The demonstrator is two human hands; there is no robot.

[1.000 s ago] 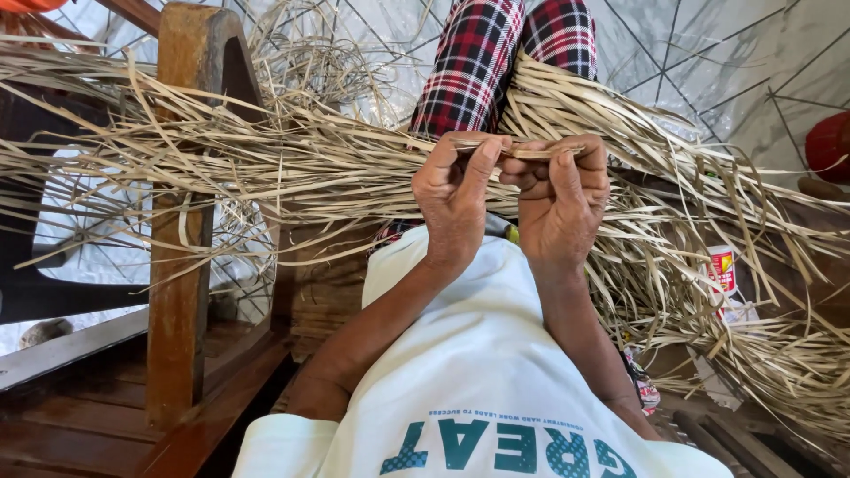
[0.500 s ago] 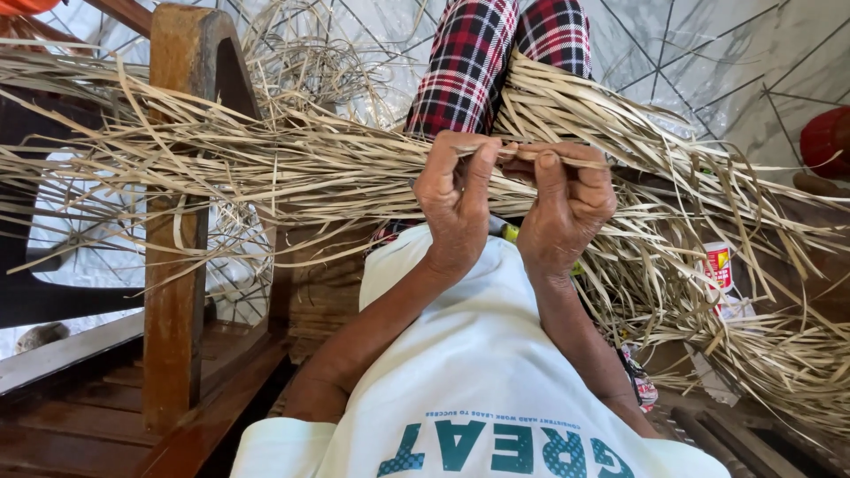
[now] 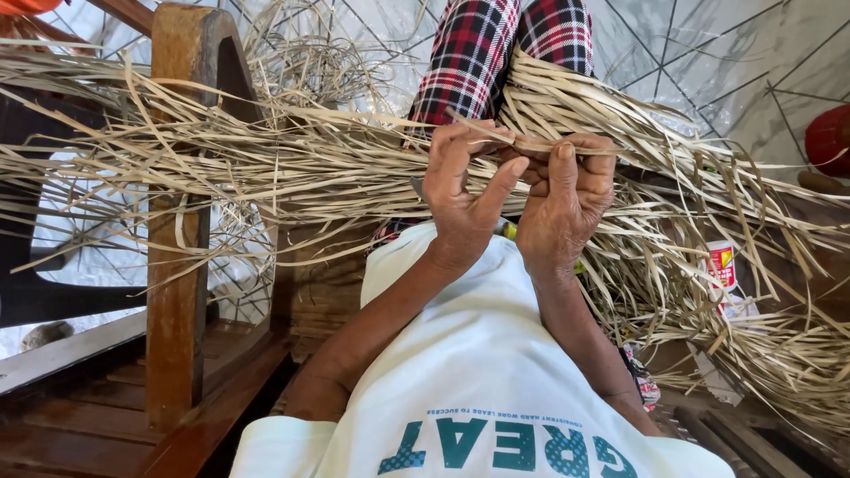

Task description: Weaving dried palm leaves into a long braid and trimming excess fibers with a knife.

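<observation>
My left hand (image 3: 465, 190) and my right hand (image 3: 567, 199) meet in front of my chest, both pinching one thin dried straw-coloured strip (image 3: 531, 142) between thumbs and fingers. A big bundle of dried leaf strips (image 3: 292, 173) lies across my lap, spreading far to the left and down to the right. My legs in red, black and white plaid cloth (image 3: 496, 57) stretch away under the bundle. A white shirt with teal letters (image 3: 478, 389) covers my torso.
A wooden chair arm and post (image 3: 181, 265) stand at the left, with brown wooden boards (image 3: 80, 425) below. Pale cracked-pattern floor (image 3: 708, 62) lies beyond. A small red and white packet (image 3: 724, 265) sits among the strips at right. A red object (image 3: 830, 137) is at the right edge.
Both hands stay together on the strip; my left fingers have spread a little and the strip has shifted slightly between the thumbs. The bundle has not moved.
</observation>
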